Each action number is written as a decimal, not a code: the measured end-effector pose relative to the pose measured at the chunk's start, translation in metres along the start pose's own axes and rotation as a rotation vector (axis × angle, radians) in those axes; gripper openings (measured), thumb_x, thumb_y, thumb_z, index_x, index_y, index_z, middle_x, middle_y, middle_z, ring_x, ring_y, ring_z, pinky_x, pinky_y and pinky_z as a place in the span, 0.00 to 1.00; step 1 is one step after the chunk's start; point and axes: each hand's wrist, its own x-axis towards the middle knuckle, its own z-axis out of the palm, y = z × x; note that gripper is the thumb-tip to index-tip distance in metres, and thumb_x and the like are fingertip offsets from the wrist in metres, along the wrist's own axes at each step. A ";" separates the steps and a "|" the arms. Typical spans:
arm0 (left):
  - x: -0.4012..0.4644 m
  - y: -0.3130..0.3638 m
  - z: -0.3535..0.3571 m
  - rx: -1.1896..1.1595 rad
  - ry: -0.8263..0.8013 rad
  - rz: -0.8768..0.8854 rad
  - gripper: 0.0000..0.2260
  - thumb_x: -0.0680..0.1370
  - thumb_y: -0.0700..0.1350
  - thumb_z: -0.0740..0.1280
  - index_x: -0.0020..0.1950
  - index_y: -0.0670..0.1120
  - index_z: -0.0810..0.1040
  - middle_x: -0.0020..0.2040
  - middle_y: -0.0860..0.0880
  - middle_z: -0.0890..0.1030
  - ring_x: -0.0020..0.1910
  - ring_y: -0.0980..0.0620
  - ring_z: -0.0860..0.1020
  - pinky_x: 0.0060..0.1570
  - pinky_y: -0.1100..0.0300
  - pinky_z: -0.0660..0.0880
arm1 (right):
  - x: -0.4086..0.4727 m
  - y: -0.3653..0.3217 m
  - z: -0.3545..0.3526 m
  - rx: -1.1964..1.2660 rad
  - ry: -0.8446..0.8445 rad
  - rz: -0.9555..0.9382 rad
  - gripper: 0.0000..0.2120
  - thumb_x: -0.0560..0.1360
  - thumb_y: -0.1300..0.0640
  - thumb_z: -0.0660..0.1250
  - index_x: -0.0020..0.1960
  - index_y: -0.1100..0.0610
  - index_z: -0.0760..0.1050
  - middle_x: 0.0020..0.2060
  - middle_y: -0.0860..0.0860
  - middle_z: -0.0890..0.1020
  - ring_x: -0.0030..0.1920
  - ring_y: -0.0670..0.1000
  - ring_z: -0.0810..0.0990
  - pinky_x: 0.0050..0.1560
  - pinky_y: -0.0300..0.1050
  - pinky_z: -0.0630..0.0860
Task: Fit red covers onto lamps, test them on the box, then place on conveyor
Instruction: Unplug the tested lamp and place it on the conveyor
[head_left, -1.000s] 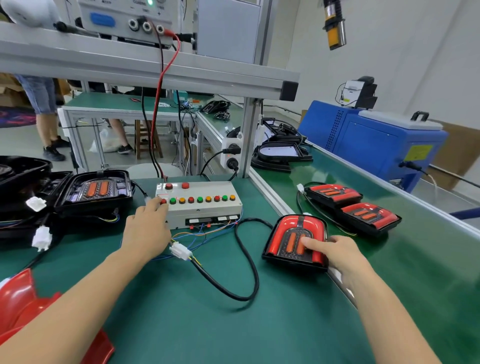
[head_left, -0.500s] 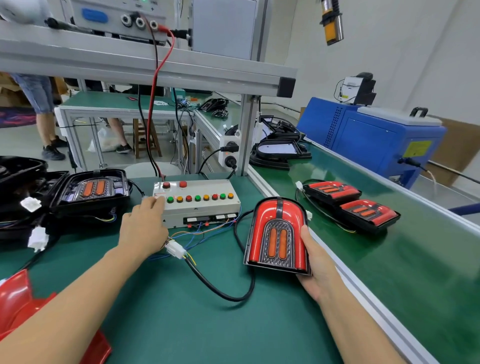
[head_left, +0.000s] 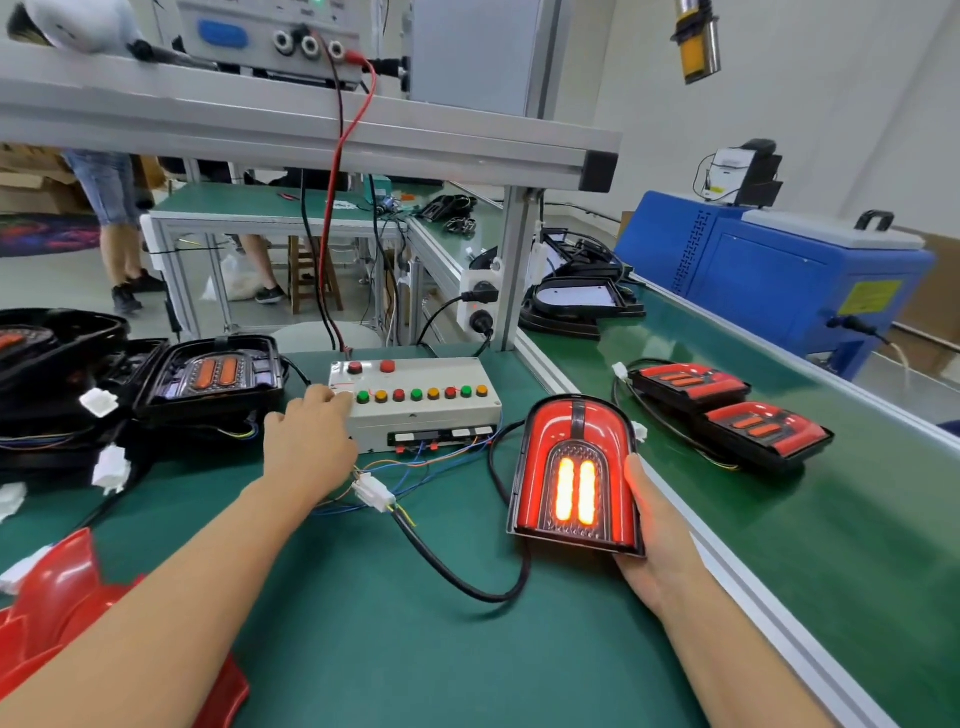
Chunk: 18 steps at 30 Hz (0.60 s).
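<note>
Your right hand (head_left: 655, 540) gripped the red-covered lamp (head_left: 575, 470) from its right side, tilted up over the green bench (head_left: 415, 649) — 2 bars lit. Your left hand (head_left: 307, 441) rested on the test box (head_left: 415, 402), fingers loosely extended onto its leftmost button. 2 finished lamps (head_left: 727, 413) lay on the conveyor (head_left: 857, 545).

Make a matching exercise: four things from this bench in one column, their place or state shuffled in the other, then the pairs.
Things:
1. held lamp
2. left hand
3. two covered lamps
4. uncovered lamp

States:
A. lying on the conveyor
B. fingers on the test box
C. lit, propped upright by the right hand
D. unlit, on the bench left of the box

Pairs: 1-C, 2-B, 3-A, 4-D
</note>
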 end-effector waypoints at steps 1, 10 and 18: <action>0.000 0.000 0.001 0.003 0.009 -0.002 0.24 0.76 0.40 0.61 0.72 0.48 0.66 0.68 0.46 0.68 0.64 0.44 0.69 0.62 0.49 0.64 | 0.000 0.000 0.000 -0.004 -0.003 -0.001 0.22 0.70 0.41 0.65 0.57 0.55 0.79 0.49 0.56 0.86 0.48 0.56 0.86 0.38 0.48 0.82; 0.002 0.008 -0.009 0.087 -0.015 -0.048 0.20 0.76 0.41 0.60 0.68 0.48 0.70 0.67 0.46 0.68 0.65 0.44 0.68 0.63 0.48 0.62 | -0.001 0.002 -0.001 -0.026 -0.024 -0.024 0.25 0.72 0.38 0.63 0.59 0.54 0.78 0.52 0.56 0.85 0.51 0.56 0.85 0.39 0.48 0.82; -0.006 0.079 -0.002 -0.027 -0.083 0.086 0.27 0.80 0.61 0.50 0.77 0.57 0.50 0.79 0.46 0.44 0.76 0.42 0.40 0.69 0.35 0.37 | -0.002 0.003 -0.001 -0.046 -0.058 -0.027 0.25 0.73 0.38 0.62 0.60 0.54 0.78 0.52 0.55 0.85 0.51 0.54 0.85 0.38 0.44 0.82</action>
